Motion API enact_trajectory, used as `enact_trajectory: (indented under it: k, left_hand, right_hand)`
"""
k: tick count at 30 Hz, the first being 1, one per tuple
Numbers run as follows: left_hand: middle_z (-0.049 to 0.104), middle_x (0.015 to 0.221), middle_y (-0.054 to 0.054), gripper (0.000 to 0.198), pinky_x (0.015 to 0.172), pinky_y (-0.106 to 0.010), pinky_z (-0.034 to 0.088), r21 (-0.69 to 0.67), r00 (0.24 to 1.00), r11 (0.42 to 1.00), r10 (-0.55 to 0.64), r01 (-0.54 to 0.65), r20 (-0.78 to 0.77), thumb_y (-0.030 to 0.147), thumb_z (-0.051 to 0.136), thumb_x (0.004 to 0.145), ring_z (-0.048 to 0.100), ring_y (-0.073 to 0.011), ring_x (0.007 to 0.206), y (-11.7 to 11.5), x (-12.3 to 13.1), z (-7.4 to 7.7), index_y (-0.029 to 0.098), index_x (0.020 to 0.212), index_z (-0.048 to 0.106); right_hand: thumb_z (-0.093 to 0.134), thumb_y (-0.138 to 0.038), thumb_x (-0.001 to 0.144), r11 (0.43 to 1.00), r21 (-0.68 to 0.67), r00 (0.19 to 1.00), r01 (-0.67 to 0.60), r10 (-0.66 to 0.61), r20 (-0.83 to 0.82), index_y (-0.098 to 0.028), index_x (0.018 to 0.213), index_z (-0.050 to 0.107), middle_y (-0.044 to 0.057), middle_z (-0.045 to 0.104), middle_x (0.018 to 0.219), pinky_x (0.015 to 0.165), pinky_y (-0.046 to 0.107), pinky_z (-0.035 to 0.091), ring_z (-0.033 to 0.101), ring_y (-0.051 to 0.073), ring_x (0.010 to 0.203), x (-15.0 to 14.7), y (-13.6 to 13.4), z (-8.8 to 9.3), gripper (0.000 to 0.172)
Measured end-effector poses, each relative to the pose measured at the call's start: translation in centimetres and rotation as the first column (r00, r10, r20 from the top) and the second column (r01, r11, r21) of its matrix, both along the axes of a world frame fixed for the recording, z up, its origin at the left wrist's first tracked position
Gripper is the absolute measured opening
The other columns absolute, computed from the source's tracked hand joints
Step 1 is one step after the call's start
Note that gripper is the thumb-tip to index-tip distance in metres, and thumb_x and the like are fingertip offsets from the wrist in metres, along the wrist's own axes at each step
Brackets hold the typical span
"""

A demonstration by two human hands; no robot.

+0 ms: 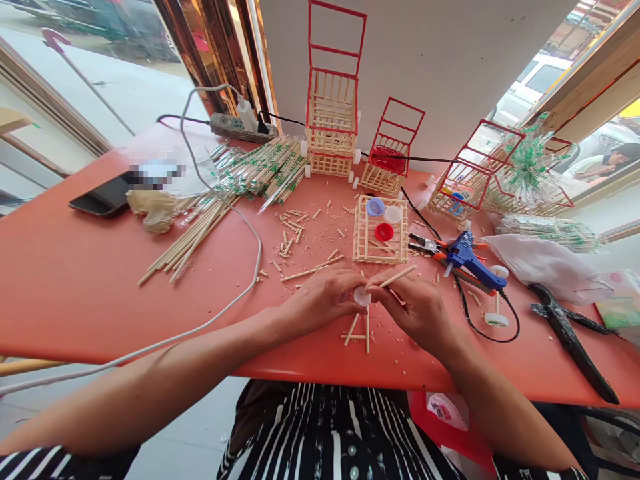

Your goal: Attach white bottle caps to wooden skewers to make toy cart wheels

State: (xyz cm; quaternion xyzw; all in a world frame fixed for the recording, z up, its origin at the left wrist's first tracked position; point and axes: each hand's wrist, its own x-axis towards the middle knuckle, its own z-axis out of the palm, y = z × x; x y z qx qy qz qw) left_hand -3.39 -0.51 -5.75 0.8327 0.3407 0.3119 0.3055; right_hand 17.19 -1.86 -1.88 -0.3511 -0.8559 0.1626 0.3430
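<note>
Between the fingertips of my left hand (327, 297) is a small whitish bottle cap (362, 296). My right hand (413, 303) pinches a short wooden stick (399, 276) right beside the cap; whether the two touch I cannot tell. Just beyond my hands lies a small basket of wooden sticks (357, 230) holding a lilac cap (375, 207), a white cap (393, 214) and a red cap (384, 232). Cut sticks (367, 333) lie under and below my hands on the red table (225, 333).
A blue glue gun (473, 260) and pliers (424, 244) lie to the right, with a black-handled cutter (575, 347) farther over. Small stick carts (333, 107) stand at the back. Wrapped chopsticks (265, 167), a white cable (255, 233) and a phone (103, 195) occupy the left.
</note>
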Motion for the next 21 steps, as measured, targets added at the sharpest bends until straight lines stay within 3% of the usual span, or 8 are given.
enact_trajectory:
  k: [21]
  left_hand:
    - [0.070,0.087,-0.002,0.010,0.080,-0.028,0.049,-0.011,1.000,1.000,0.008,-0.008,-0.015,0.024,0.076,0.089,0.065,-0.0189,0.087,-0.04,-0.08,0.22,0.018,0.095,0.070]
  right_hand:
    - [0.057,-0.028,0.103,1.000,0.007,1.000,0.004,-0.004,0.004,-0.022,0.092,0.069,0.002,0.077,0.084,0.068,0.025,0.054,0.071,0.015,0.072,-0.05,-0.01,0.04,0.018]
